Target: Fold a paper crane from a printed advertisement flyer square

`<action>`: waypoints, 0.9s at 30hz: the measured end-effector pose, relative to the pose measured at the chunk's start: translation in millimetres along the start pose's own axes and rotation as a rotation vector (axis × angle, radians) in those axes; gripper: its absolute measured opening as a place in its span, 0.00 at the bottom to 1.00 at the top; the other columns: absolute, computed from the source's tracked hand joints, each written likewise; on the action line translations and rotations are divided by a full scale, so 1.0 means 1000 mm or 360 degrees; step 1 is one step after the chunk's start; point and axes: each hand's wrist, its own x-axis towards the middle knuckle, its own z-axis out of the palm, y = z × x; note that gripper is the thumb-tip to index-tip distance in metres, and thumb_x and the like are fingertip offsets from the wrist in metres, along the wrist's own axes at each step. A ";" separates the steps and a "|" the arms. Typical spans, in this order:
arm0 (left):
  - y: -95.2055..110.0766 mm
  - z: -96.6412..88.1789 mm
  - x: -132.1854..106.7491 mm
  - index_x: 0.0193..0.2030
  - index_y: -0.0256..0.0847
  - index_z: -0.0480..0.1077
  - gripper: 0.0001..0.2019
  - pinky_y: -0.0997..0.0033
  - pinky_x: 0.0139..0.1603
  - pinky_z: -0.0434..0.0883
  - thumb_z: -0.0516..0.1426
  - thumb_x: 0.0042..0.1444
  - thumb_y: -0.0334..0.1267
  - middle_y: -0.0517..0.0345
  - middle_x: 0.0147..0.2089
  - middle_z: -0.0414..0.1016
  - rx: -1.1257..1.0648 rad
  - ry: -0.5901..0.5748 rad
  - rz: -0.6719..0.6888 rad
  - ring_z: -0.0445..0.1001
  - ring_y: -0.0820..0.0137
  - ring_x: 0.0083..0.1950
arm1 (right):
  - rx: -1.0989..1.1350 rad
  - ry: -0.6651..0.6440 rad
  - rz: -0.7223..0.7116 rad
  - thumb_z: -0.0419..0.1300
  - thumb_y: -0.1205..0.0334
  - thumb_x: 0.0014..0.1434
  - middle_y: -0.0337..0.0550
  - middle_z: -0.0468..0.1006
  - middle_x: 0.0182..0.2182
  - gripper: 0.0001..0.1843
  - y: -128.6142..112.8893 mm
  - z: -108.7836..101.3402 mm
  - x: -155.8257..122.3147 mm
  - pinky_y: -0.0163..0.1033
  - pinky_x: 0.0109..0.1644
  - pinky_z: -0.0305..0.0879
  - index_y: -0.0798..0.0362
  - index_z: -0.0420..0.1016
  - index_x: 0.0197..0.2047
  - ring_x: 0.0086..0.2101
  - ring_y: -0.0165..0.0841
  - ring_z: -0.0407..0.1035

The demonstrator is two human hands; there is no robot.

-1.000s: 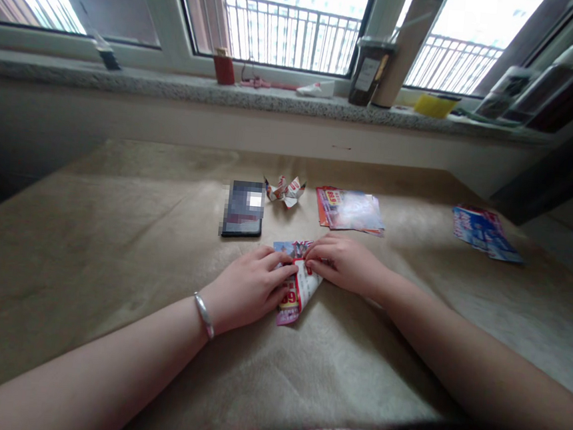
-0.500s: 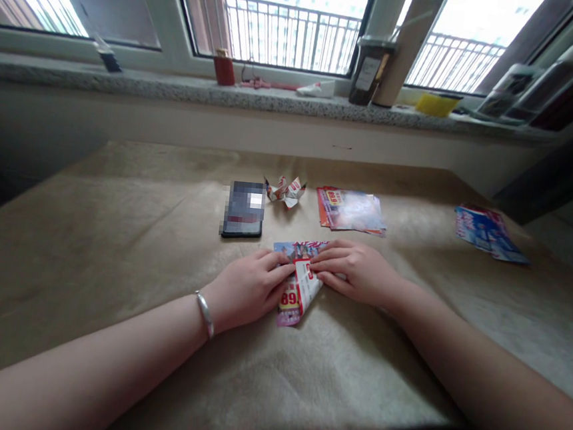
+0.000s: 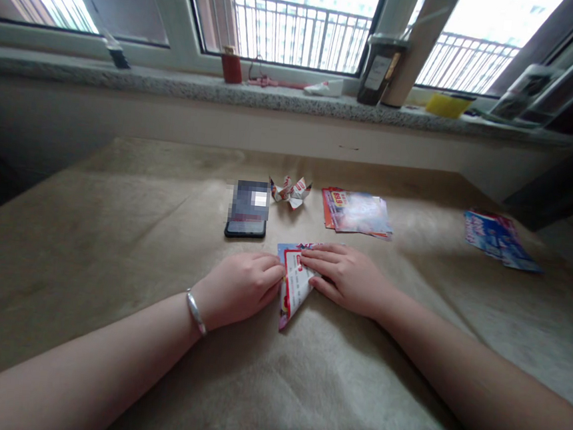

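A colourful printed flyer (image 3: 297, 286) lies on the table in front of me, its right side folded over so that a white, red-edged face shows. My left hand (image 3: 245, 285), with a silver bangle on the wrist, is closed at the flyer's left edge, fingers bent and pressed together there. Across the flap's upper right lies my right hand (image 3: 348, 277), fingers stretched out flat on the paper and covering part of it. Just beyond sit a folded paper shape (image 3: 291, 192) with pointed tips and a phone (image 3: 248, 211), its screen pixelated.
A stack of printed flyers (image 3: 359, 213) rests right of the folded shape, with blue flyers (image 3: 502, 240) farther right. The table (image 3: 115, 227) has a tan cover. Behind it, a stone windowsill (image 3: 277, 97) holds a red container (image 3: 232, 68), a dark jar (image 3: 379, 72) and a yellow item (image 3: 446, 105).
The flap has swung left and now covers more of the flyer, with my right hand moving left along it. My left hand has shifted slightly left to the flyer's edge.
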 end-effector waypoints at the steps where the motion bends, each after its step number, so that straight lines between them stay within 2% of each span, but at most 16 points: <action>1: 0.000 0.000 0.000 0.39 0.35 0.71 0.11 0.65 0.44 0.74 0.48 0.62 0.34 0.49 0.40 0.75 0.0000 -0.0030 -0.0017 0.74 0.66 0.43 | 0.0011 0.0001 0.0002 0.50 0.55 0.64 0.41 0.72 0.54 0.21 0.000 0.000 0.001 0.49 0.57 0.62 0.49 0.68 0.57 0.54 0.38 0.64; 4: -0.001 0.000 0.000 0.38 0.36 0.71 0.12 0.66 0.42 0.74 0.47 0.63 0.35 0.50 0.38 0.74 -0.0004 -0.0072 -0.0055 0.74 0.66 0.41 | 0.0015 -0.0009 0.0025 0.49 0.55 0.64 0.40 0.71 0.55 0.21 -0.001 0.002 0.004 0.49 0.58 0.61 0.50 0.68 0.58 0.54 0.39 0.63; 10: -0.001 0.002 0.001 0.39 0.36 0.71 0.13 0.67 0.41 0.74 0.47 0.63 0.36 0.50 0.37 0.74 0.0024 -0.0001 -0.0045 0.74 0.66 0.40 | 0.0057 0.0002 0.0060 0.49 0.55 0.64 0.42 0.71 0.55 0.22 -0.001 0.005 0.006 0.47 0.59 0.60 0.51 0.67 0.58 0.55 0.37 0.62; 18: 0.000 0.005 0.000 0.39 0.35 0.73 0.12 0.64 0.45 0.74 0.48 0.62 0.35 0.49 0.41 0.76 0.0035 0.0136 0.0012 0.75 0.65 0.42 | 0.0132 -0.0017 0.0063 0.49 0.54 0.64 0.43 0.68 0.57 0.24 0.000 0.007 0.007 0.49 0.61 0.57 0.51 0.64 0.60 0.57 0.38 0.59; 27: -0.004 0.006 0.002 0.45 0.33 0.72 0.12 0.60 0.51 0.72 0.51 0.60 0.34 0.47 0.46 0.75 0.0010 0.0134 -0.0113 0.73 0.63 0.48 | 0.0163 -0.0012 0.0042 0.50 0.55 0.63 0.45 0.68 0.58 0.24 0.000 0.007 0.009 0.51 0.61 0.57 0.50 0.63 0.61 0.57 0.39 0.59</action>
